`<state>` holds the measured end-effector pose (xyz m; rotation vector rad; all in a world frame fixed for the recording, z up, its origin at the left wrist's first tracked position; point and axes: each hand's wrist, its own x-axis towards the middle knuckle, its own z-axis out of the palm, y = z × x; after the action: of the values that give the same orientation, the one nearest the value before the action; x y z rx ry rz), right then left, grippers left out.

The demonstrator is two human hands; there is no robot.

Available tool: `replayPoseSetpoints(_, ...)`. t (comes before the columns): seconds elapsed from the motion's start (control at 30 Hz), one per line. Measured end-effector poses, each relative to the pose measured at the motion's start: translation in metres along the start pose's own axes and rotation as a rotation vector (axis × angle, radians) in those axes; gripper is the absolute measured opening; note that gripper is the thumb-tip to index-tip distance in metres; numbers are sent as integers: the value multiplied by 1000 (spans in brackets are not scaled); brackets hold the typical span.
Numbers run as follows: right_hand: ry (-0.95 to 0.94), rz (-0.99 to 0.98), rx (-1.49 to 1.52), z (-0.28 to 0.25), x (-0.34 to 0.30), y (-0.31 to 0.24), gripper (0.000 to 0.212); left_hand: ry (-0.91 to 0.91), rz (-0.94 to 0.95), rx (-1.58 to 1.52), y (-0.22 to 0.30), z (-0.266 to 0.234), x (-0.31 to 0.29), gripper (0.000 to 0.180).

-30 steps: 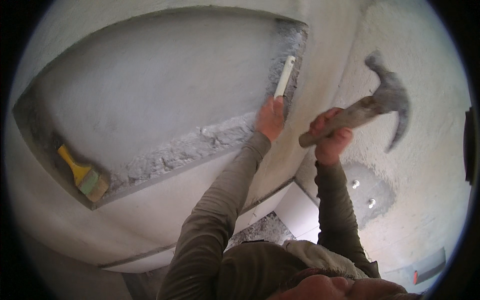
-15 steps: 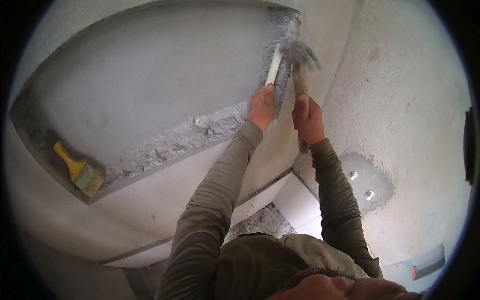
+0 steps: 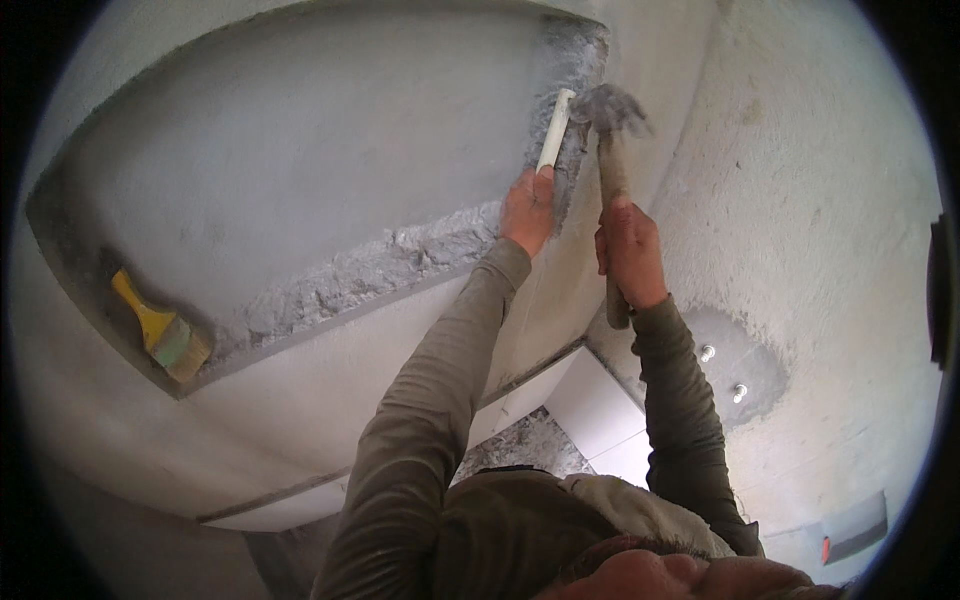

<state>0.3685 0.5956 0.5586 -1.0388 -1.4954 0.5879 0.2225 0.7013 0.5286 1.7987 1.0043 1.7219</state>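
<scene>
- Curling fingers [image 3: 621,214] snugly around a tool on each side: lower part of a pale rod [image 3: 556,132] with the left hand [image 3: 526,212], wooden handle of a hammer [image 3: 613,168] with the right hand [image 3: 636,254].
- Facing a big gray niche [image 3: 300,150], all chipped up along the bottom ledge and right edge.
- Next to that, on the right, bare plastered wall [image 3: 800,200], kinda scuffed.
- Wearing olive sleeves [image 3: 430,380], reaching up from below.
- Further down, between the sleeves, white tiles [image 3: 598,405] meeting at angles.
- Holding that hammer pretty much upright beside the niche's right edge, head up top and blurry.
- Lying in the niche's lower left corner: paintbrush [image 3: 158,325], yellow handle, bristles down and to the right.
- Pointing the rod up along the chipped right edge, top end just beside the hammer head. Can't tell if touching.
- Smallest of the lot: two shiny fittings [image 3: 709,353] sticking out of a darker patch [image 3: 752,350] on the right wall.
</scene>
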Motion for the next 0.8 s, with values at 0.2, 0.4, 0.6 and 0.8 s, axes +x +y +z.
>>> replayPoseSetpoints(0.2,273,-502,410,12,-4,-35,54,23,-34,8,-2,8,1,49)
replayPoseSetpoints(0.4,-22,-8,-53,-1,6,0,55,5,-49,65,1,-1,3,49)
replayPoseSetpoints(0.6,164,-49,172,-10,-21,-10,55,10,-45,74,16,0,-8,48)
replayPoseSetpoints(0.8,186,-138,279,-15,-30,-23,53,56,58,145,26,-12,-9,48)
